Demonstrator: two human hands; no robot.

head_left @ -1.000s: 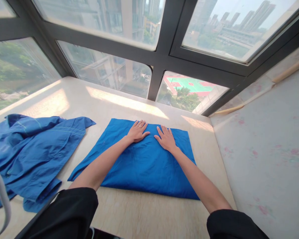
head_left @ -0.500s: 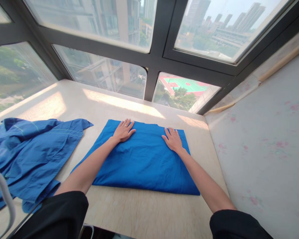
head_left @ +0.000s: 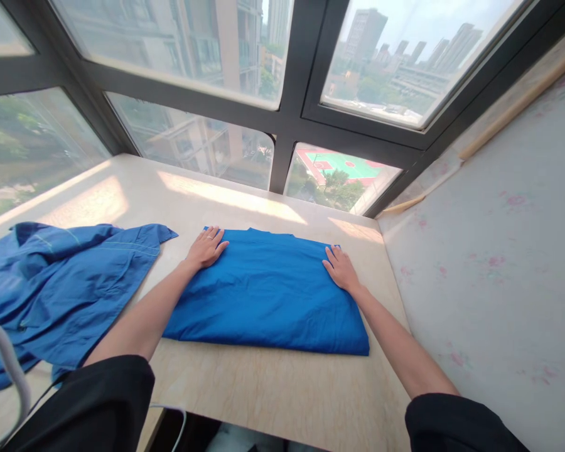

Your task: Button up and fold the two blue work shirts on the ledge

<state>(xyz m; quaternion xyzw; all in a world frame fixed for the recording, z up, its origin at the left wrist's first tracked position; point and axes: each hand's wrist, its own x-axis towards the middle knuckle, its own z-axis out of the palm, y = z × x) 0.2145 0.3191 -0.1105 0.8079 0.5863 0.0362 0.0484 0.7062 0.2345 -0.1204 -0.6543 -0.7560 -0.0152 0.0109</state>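
Head view showed black sleeves (head_left: 89, 402) in the lower corners, over a pale, wood-grained desk (head_left: 263, 383). At mid-frame on it lay a bright blue cloth (head_left: 273, 295), folded into a flat, roughly four-sided shape, finely creased, its near edge rounded. Left of it slumped a crumpled blue garment (head_left: 89, 276) with pale stitching. Left hand (head_left: 206, 249) and right hand (head_left: 341, 269) rested flat on the cloth's far corners, fingers (head_left: 209, 236) slightly spread, gripping nothing. Dark, smooth window framing (head_left: 292, 119) crossed the top.

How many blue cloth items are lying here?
2: the flat blue cloth under the left hand and right hand, and the rumpled blue garment to its left. Anything tucked beneath either one would be hidden.
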